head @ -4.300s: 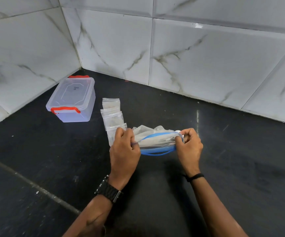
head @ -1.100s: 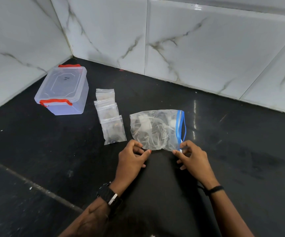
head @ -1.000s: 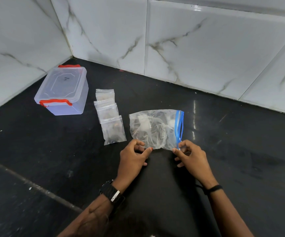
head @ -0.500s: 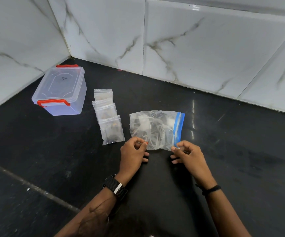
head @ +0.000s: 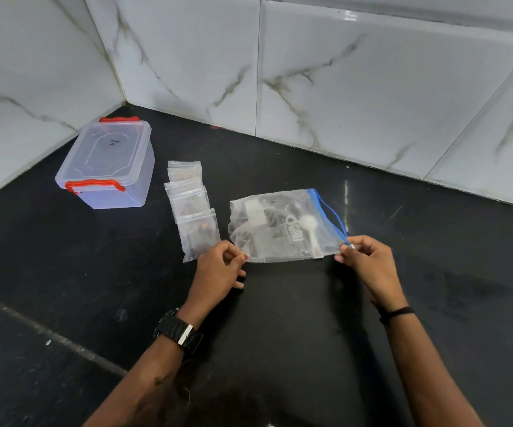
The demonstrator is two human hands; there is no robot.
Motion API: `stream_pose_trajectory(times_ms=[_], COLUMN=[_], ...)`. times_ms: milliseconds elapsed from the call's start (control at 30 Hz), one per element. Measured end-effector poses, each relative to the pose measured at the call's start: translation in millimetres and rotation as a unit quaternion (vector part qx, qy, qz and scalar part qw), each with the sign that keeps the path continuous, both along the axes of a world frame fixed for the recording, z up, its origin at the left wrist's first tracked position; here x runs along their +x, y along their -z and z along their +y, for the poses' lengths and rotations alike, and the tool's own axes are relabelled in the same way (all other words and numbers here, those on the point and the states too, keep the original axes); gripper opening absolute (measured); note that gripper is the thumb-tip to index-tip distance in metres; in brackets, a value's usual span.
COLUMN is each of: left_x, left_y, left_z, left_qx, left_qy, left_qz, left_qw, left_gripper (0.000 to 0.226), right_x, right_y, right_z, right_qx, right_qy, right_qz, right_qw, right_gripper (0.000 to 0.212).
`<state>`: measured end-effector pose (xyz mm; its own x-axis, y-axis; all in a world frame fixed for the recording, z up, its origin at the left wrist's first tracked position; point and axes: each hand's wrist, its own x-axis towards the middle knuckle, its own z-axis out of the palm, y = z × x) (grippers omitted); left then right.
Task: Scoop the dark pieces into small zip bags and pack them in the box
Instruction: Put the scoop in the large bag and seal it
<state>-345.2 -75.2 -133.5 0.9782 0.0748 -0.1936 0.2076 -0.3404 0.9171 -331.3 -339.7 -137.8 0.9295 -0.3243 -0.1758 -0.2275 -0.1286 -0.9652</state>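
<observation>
both hands' fingers [head: 239, 256] pinch the large zip bag's [head: 283, 226] near corners.

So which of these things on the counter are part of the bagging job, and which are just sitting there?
Job:
large zip bag, pinched by left hand and right hand
white scoop inside it
small zip bags
lidded box

Not part:
watch
wristband
</observation>
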Motion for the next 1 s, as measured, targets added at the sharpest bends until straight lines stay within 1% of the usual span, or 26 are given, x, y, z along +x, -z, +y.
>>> stream_pose_trajectory(times_ms=[100,167,200,233,333,367,400,467,533,633,667,700,767,833,867,933,1000], left_x=[-2,0,2,5,15,17,18,19,19,19,18,18,16,12,11,9,7], left_y=[-8,-15,-19,-22,-22,-22,-21,-19,-18,-14,-14,-13,-13,-11,-10,-8,-6], left_z=[6,14,18,22,32,34,35,34,31,27,26,26,26,27,27,25,22], left_qx=[-0.037,-0.050,-0.046,-0.035,0.044,0.062,0.075,0.095,0.083,0.041,0.027,0.010,-0.026,-0.045,-0.040,-0.015,-0.002], left_qy=[0.132,0.187,0.182,0.156,0.026,-0.006,-0.014,0.019,0.049,0.027,0.015,0.005,0.002,0.017,0.022,0.020,0.004], left_qz=[0.076,0.108,0.104,0.092,0.025,-0.001,-0.025,-0.059,-0.069,-0.061,-0.058,-0.055,-0.048,-0.046,-0.051,-0.071,-0.093], left_qw=[0.988,0.975,0.977,0.983,0.998,0.998,0.997,0.994,0.993,0.997,0.998,0.998,0.999,0.998,0.998,0.997,0.996], left_gripper=[0.008,0.011,0.012,0.012,0.017,0.021,0.026,0.036,0.039,0.034,0.032,0.029,0.026,0.024,0.023,0.021,0.017], right_x=[13,26,34,42,62,68,73,85,96,101,99,92,72,45,30,-3,-25], right_y=[-3,-4,-5,-5,-11,-14,-16,-19,-18,-22,-25,-30,-35,-33,-31,-26,-19], right_z=[-6,-10,-12,-14,-12,-10,-7,0,6,16,21,26,34,42,45,54,61], right_qx=[-0.033,-0.040,-0.048,-0.058,-0.097,-0.105,-0.115,-0.139,-0.173,-0.228,-0.243,-0.258,-0.281,-0.274,-0.253,-0.206,-0.189], right_qy=[0.015,0.006,-0.002,-0.011,-0.055,-0.070,-0.082,-0.091,-0.077,-0.044,-0.032,-0.023,-0.022,-0.052,-0.078,-0.134,-0.161], right_qz=[0.007,0.026,0.038,0.049,0.054,0.049,0.045,0.026,0.010,0.011,-0.006,-0.031,-0.073,-0.096,-0.097,-0.080,-0.064], right_qw=[0.999,0.999,0.998,0.997,0.992,0.991,0.989,0.986,0.982,0.973,0.969,0.965,0.957,0.955,0.959,0.966,0.967], right_gripper=[0.019,0.022,0.024,0.026,0.027,0.027,0.028,0.027,0.024,0.049,0.052,0.051,0.041,0.026,0.022,0.023,0.032])
